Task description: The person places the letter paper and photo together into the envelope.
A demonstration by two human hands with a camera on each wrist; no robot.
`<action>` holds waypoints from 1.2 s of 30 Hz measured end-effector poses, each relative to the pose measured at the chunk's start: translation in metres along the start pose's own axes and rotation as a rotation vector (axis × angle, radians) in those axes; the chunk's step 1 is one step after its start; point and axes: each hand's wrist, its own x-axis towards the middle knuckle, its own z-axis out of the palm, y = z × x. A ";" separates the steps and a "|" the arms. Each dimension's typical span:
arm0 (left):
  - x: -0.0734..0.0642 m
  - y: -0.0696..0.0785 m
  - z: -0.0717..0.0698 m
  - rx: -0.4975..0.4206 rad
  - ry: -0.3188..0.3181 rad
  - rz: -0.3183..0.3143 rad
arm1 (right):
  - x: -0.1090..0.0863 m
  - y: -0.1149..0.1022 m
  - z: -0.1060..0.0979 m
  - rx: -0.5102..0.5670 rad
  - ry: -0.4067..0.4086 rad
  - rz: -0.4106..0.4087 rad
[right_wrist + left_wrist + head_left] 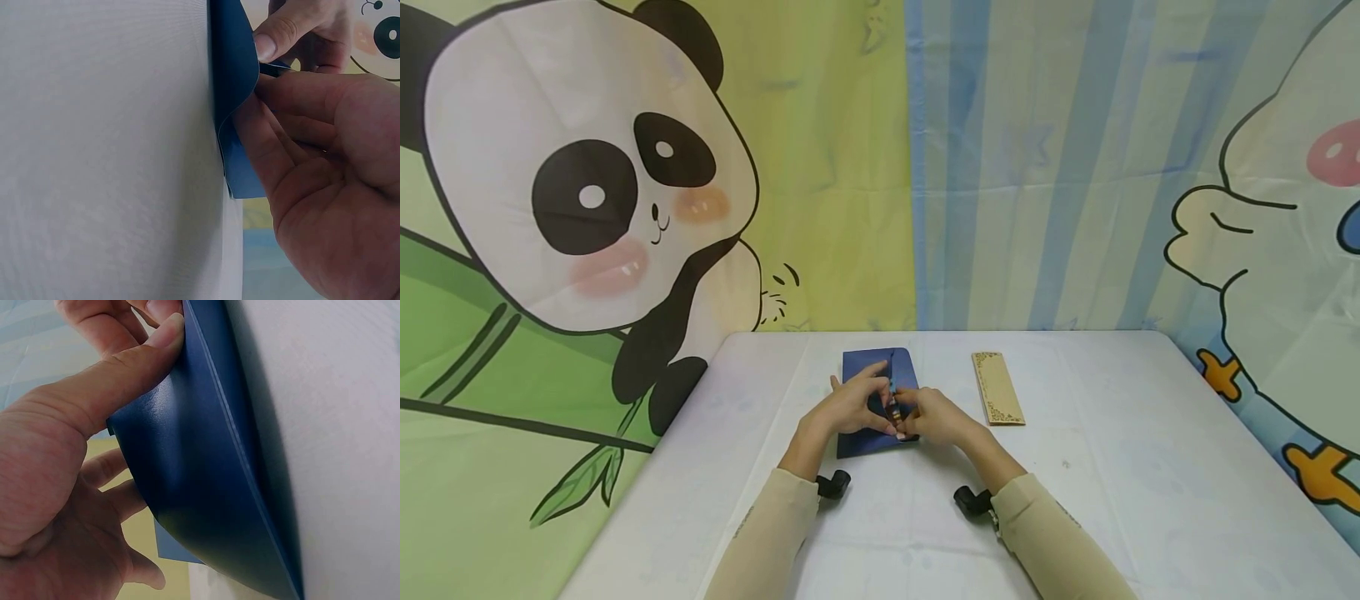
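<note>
A blue leather-look notebook (859, 444) lies on the white table, its near edge bowed up off the cloth. My left hand (855, 405) pinches the bowed cover near its edge, and the left wrist view shows its thumb pressed on the blue surface (187, 456). From the right side my right hand (936, 417) grips the same cover, with fingers tucked under the flap (236, 75) and the thumb close to the other hand. A dark cord with light-blue and brown bits (894, 408) runs between the two hands, partly hidden by fingers.
To the right of the notebook lies a flat gold-coloured card or box (997, 389) with ornamented corners. The white tabletop (1075, 508) ends at a hanging cloth backdrop (835, 167) with a cartoon panda. Black wrist cameras (973, 502) sit at both cuffs.
</note>
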 end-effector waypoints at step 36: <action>0.000 0.001 0.000 -0.013 0.014 -0.009 | -0.001 0.003 -0.003 -0.149 -0.135 -0.146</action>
